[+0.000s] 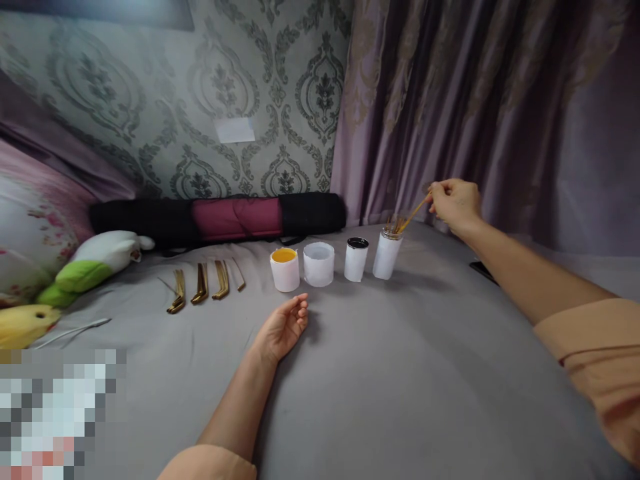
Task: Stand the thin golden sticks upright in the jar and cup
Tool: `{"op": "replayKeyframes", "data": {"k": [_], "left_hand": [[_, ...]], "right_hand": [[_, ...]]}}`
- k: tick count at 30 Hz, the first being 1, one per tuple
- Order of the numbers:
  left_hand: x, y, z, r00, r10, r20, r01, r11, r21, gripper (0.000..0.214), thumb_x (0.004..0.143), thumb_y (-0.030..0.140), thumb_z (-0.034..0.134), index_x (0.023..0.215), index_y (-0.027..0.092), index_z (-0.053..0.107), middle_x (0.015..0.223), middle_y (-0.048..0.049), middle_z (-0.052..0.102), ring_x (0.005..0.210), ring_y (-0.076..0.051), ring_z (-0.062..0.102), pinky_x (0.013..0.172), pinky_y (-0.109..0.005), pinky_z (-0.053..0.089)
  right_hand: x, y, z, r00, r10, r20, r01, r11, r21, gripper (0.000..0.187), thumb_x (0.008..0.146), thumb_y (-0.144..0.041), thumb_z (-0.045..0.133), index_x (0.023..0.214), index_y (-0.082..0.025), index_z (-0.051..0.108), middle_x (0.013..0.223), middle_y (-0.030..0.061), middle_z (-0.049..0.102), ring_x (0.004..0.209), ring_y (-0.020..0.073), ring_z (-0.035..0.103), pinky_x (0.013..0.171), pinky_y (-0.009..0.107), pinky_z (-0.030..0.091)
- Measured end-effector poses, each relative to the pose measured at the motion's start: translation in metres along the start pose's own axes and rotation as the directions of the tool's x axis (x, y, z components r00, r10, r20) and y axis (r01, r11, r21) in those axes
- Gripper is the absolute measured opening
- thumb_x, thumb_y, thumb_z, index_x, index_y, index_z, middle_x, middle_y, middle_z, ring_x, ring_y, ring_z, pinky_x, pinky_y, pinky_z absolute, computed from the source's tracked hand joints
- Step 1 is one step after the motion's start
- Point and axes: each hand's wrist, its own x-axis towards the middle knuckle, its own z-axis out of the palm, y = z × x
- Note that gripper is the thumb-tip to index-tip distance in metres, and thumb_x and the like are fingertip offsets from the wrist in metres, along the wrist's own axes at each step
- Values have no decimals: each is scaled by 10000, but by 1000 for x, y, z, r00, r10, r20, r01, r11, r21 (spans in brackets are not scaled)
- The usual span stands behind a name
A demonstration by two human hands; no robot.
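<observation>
My right hand [454, 203] is raised at the right, its fingers pinched on a thin golden stick [417, 212]. The stick slants down to the mouth of a tall white-wrapped jar [387, 256], where more thin golden sticks stand. I cannot tell how far its lower end reaches in. My left hand [286, 328] rests palm up on the grey sheet [380, 387], fingers loosely curled and nothing in them. Just beyond it stand a white container with a yellow inside [285, 275], a wide white container [319, 267] and a white container with a dark top [356, 261].
Bundles of bent golden sticks [200, 285] lie at the left, with a single one [240, 275] beside them. Plush toys [90, 263] and a white cable [75, 331] are further left. A long black and maroon roll [235, 218] lies along the wall. A dark flat object [483, 271] lies behind my right forearm.
</observation>
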Motion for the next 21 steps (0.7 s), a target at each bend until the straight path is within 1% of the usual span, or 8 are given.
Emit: {"op": "replayKeyframes", "data": {"k": [3,8,12,15,21], "left_hand": [[-1,0,2,1000,-3,-5,3,1000,-3,108,797,102,466,881,93,533,650,-13,507,488,-41,456,414,-142,381],[-3,0,4,1000,-3,-15,3,1000,0,116,796,99,463,890,89,532,655,-15,506,491,-42,453,416,-142,378],[-3,0,3,1000,3,-8,-3,1000,7,115,795,98,464,888,88,531,654,-14,504,491,-42,452,417,-143,378],[-2,0,2,1000,3,-3,-3,1000,9,114,795,97,465,887,88,531,653,-13,504,492,-43,454,417,-143,379],[-2,0,3,1000,-2,-9,2,1000,3,110,805,108,456,883,93,532,651,-14,506,493,-43,458,414,-144,377]], "right_hand": [[-6,-3,3,1000,-22,-19,22,1000,1,298,810,-302,414,870,-106,630,736,72,656,462,57,518,482,184,399],[-13,-3,9,999,8,33,-7,1000,-21,237,792,-288,444,747,-156,635,639,41,648,453,92,547,489,216,429],[-16,3,18,997,36,62,-35,999,-13,208,786,-291,460,729,-182,627,673,30,660,459,112,568,537,257,465],[-19,7,22,996,34,84,-33,999,-20,201,778,-294,473,720,-182,629,664,24,661,467,117,575,555,265,472],[-26,8,26,990,48,134,-43,998,-41,216,770,-305,473,691,-177,628,620,21,648,420,104,546,525,253,462]]}}
